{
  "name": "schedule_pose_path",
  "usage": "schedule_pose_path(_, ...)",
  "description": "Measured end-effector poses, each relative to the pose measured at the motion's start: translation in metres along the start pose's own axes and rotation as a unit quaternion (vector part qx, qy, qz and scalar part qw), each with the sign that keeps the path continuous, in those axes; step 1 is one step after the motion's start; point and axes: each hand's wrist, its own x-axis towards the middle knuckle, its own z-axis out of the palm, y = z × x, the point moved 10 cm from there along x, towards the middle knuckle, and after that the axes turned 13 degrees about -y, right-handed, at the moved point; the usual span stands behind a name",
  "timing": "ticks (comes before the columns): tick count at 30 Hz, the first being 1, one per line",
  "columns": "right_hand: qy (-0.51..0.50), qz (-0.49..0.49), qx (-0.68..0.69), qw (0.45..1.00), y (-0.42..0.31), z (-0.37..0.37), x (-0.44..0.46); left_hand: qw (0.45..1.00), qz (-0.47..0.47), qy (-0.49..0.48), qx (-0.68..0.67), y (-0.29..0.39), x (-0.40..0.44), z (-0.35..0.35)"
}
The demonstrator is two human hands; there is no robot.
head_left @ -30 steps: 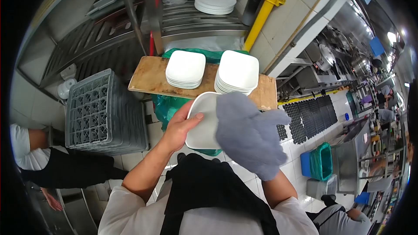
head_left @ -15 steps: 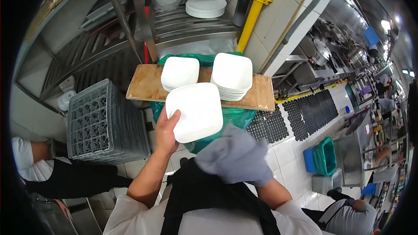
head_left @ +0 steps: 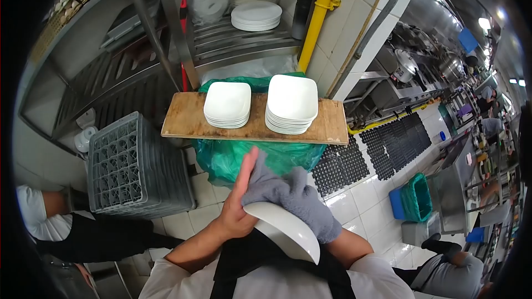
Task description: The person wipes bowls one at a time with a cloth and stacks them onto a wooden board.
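Note:
A white square bowl is tilted on edge close to my apron, its glossy outer side facing me. My left hand holds it at its left end, fingers stretched upward along the cloth; the thumb is hidden. A grey cloth is pressed against the bowl's far side. It covers my right hand, whose fingers I cannot see, though the bunched cloth moves with it. Beyond my hands, two stacks of white square bowls, a lower left stack and a taller right stack, stand on a wooden board.
Green plastic hangs below the board. Stacked grey glass racks stand to the left, with a person in a black apron nearby. A metal shelf holds white plates. Black mats and a green-lined bin are on the right.
The bowl has come down toward my body and turned from lying face-up to on edge. The cloth has moved up and left against it. My view has shifted slightly.

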Motion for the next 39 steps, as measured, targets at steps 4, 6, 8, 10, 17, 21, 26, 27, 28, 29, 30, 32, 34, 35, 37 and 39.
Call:
schedule_pose_path(4, 0.107, -0.036, 0.11, 0.987, -0.002, 0.008, 0.012, 0.949, 0.108, -0.006, 0.296, 0.038, -0.002, 0.002)
schedule_pose_path(6, 0.048, 0.002, 0.143, 0.989, 0.01, 0.042, 0.026, 0.948, 0.136, -0.039, 0.286, 0.036, -0.002, 0.004)
schedule_pose_path(8, -0.01, 0.04, 0.177, 0.983, 0.024, 0.058, 0.023, 0.944, 0.166, -0.073, 0.276, 0.037, -0.005, 0.009)
schedule_pose_path(10, 0.155, -0.138, 0.165, 0.964, 0.008, 0.007, -0.02, 0.986, 0.027, 0.033, 0.161, 0.009, -0.003, -0.017)
schedule_pose_path(17, 0.128, -0.049, 0.587, 0.798, 0.06, 0.019, -0.043, 0.973, -0.073, 0.217, 0.02, -0.078, 0.067, -0.127)
schedule_pose_path(21, 0.048, 0.07, 0.427, 0.9, 0.081, 0.041, -0.053, 0.982, -0.091, 0.147, 0.077, -0.135, 0.147, -0.162)
schedule_pose_path(26, 0.241, 0.03, 0.303, 0.922, 0.077, 0.013, -0.1, 0.974, -0.128, 0.13, 0.136, -0.161, 0.197, -0.155)
schedule_pose_path(27, 0.203, 0.013, 0.403, 0.892, 0.08, 0.022, -0.099, 0.975, -0.123, 0.125, 0.137, -0.162, 0.201, -0.151)
schedule_pose_path(28, 0.21, 0.014, 0.403, 0.891, 0.083, 0.024, -0.103, 0.97, -0.145, 0.099, 0.169, -0.167, 0.206, -0.146)
schedule_pose_path(29, 0.188, 0.048, 0.385, 0.902, 0.089, 0.036, -0.102, 0.962, -0.165, 0.073, 0.202, -0.172, 0.21, -0.141)
schedule_pose_path(30, 0.165, 0.083, 0.367, 0.912, 0.094, 0.047, -0.102, 0.963, -0.162, 0.067, 0.203, -0.173, 0.213, -0.138)
schedule_pose_path(32, 0.195, 0.063, 0.38, 0.902, 0.099, 0.054, -0.104, 0.958, -0.165, 0.067, 0.226, -0.175, 0.214, -0.136)
schedule_pose_path(34, 0.22, 0.041, 0.39, 0.893, 0.099, 0.055, -0.104, 0.94, -0.175, 0.069, 0.283, -0.185, 0.213, -0.143)
schedule_pose_path(35, 0.217, 0.081, 0.322, 0.918, 0.1, 0.056, -0.104, 0.941, -0.175, 0.069, 0.283, -0.195, 0.212, -0.147)
schedule_pose_path(37, 0.21, 0.12, 0.252, 0.937, 0.098, 0.041, -0.104, 0.933, -0.19, 0.073, 0.298, -0.203, 0.208, -0.149)
schedule_pose_path(39, 0.082, 0.221, 0.203, 0.95, 0.102, 0.044, -0.099, 0.934, -0.2, 0.049, 0.291, -0.21, 0.208, -0.145)
